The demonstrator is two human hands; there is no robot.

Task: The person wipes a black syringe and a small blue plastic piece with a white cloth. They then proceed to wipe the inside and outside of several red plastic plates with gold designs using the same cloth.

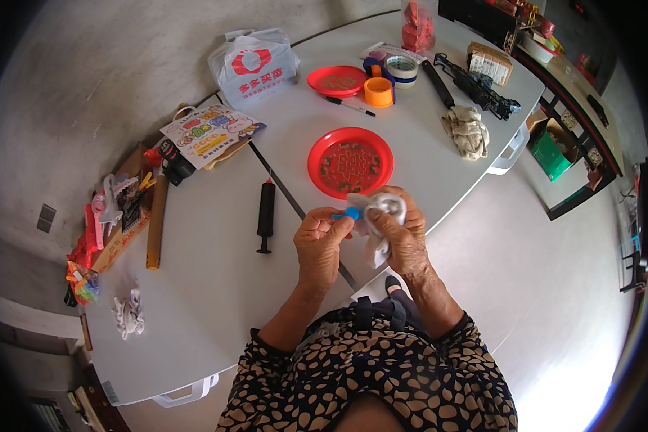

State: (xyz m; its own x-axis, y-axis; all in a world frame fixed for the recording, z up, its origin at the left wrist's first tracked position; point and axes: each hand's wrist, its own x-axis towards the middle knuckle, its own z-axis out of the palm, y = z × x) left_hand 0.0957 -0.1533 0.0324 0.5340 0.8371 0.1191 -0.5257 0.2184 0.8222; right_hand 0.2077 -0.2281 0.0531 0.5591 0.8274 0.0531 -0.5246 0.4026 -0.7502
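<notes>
Between my hands, over the table's near edge, is a small bright blue piece (pixel 351 213), too small to name for certain. My left hand (pixel 320 245) pinches it between thumb and fingertips. A crumpled white cloth (pixel 379 248) is bunched in my right hand (pixel 405 234), and its upper edge meets the blue piece. Just beyond my fingers lies a round red tray (pixel 351 164) with a gold pattern in its middle. A black hand pump (pixel 266 216) with a thin red tip lies left of my left hand.
Farther back are a second red tray (pixel 336 81), a marker (pixel 350 106), tape rolls (pixel 379 91) and a white plastic bag (pixel 254 66). At right sit a crumpled cloth (pixel 466 132) and a folded black stand (pixel 475 85). Left are a cardboard tube (pixel 157 223) and a white cloth (pixel 128 315).
</notes>
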